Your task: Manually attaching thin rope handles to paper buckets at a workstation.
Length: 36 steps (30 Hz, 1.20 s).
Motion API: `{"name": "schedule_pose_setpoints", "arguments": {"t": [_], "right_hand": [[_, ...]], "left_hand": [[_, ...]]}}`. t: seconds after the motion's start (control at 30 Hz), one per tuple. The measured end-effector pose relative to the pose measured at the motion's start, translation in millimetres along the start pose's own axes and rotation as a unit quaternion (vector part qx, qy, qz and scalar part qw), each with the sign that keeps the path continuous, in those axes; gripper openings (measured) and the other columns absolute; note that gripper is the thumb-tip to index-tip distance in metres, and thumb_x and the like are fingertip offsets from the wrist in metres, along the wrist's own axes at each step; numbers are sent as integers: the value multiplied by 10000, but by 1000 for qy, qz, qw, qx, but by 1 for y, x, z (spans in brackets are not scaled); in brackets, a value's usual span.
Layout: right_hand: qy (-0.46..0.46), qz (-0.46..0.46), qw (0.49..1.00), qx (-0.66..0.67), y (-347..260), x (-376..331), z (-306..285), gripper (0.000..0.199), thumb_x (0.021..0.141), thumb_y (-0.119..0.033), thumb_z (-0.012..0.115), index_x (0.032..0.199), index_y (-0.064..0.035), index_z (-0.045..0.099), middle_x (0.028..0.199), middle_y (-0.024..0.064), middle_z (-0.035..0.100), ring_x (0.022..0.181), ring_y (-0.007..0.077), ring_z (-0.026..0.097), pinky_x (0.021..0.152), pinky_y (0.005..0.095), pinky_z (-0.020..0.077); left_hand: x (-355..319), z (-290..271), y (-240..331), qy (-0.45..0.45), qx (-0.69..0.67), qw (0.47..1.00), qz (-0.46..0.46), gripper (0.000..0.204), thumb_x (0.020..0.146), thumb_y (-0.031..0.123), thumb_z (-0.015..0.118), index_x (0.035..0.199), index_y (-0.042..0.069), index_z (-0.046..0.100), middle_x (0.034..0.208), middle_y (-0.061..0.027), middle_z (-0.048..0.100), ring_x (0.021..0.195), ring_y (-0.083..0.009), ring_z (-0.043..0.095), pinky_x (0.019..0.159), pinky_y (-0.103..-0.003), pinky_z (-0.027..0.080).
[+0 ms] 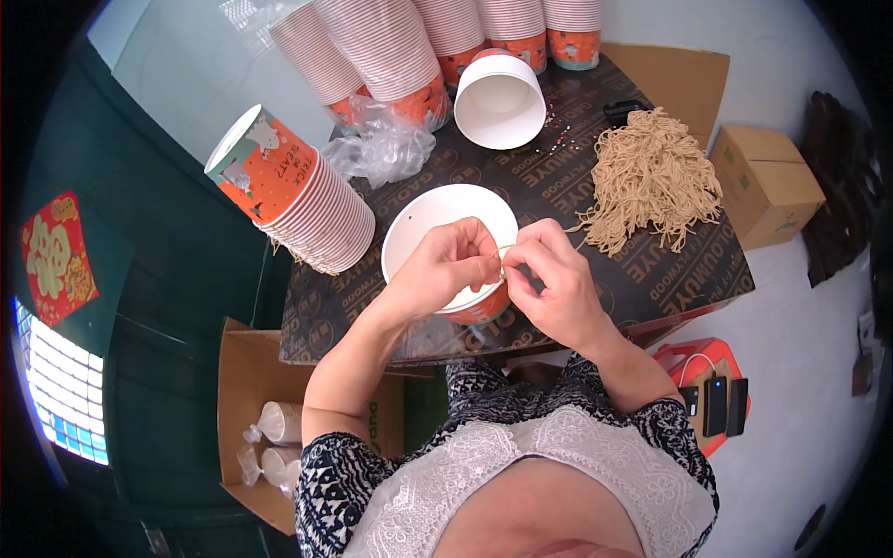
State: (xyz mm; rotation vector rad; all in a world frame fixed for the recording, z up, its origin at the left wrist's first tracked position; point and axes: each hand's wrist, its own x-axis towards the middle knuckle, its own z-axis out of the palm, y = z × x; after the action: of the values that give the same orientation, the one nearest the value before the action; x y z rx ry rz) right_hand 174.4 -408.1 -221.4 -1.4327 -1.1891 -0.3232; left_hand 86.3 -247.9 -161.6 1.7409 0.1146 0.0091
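Observation:
My left hand (437, 268) and my right hand (558, 284) meet over a white-lined paper bucket (402, 228) with an orange outside. Both hands are closed in a pinch, fingertips almost touching. Between them runs a thin beige cord (505, 248); a small yellowish bit shows at the right fingertips, too small to name. A strand also leads from the right hand toward a heap of beige cords (656, 181) on the table's right. The bucket's inside is mostly white, with a tiny dark speck on its far left wall. My fingers hide part of its near rim.
A leaning stack of printed paper buckets (321, 205) stands at the left, cords hanging from its rims. Taller stacks (381, 56) line the back. Small beads (558, 139) lie beside another white-lined bucket (502, 107). Crumpled plastic (386, 149) and an open carton (244, 372) are at the left.

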Motion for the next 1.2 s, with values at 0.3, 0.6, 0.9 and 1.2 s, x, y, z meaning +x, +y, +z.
{"name": "schedule_pose_setpoints", "arguments": {"t": [0.3, 0.6, 0.9, 1.2], "right_hand": [[4, -13, 1000, -4, -5, -7, 4, 213, 719, 103, 693, 889, -8, 626, 975, 104, 541, 758, 218, 630, 626, 321, 514], [24, -24, 999, -42, 8, -4, -4, 144, 786, 36, 685, 924, 3, 660, 928, 102, 590, 735, 262, 651, 618, 352, 529], [16, -36, 999, -28, 14, -1, 3, 197, 790, 50, 666, 982, 9, 667, 995, 101, 641, 833, 280, 668, 698, 363, 547], [27, -69, 995, -72, 15, 4, 1, 184, 772, 28, 687, 953, -7, 685, 960, 77, 657, 819, 259, 666, 679, 354, 544]], "left_hand": [[3, -2, -4, 6, 8, 1000, -13, 81, 858, -8, 637, 898, -1, 567, 827, -36, 616, 757, -95, 576, 676, -223, 457], [-1, -5, -3, 1, 46, 999, -21, 147, 828, -66, 666, 913, -2, 564, 875, -23, 615, 813, -82, 589, 738, -226, 488], [-6, 3, -9, 36, 202, 972, 110, 155, 836, -80, 630, 955, -3, 566, 894, -16, 599, 857, -88, 571, 803, -244, 485], [-12, 22, -6, 145, 351, 909, 172, 196, 822, -37, 634, 1008, -12, 578, 858, -150, 630, 793, -285, 664, 699, -353, 533]]}}
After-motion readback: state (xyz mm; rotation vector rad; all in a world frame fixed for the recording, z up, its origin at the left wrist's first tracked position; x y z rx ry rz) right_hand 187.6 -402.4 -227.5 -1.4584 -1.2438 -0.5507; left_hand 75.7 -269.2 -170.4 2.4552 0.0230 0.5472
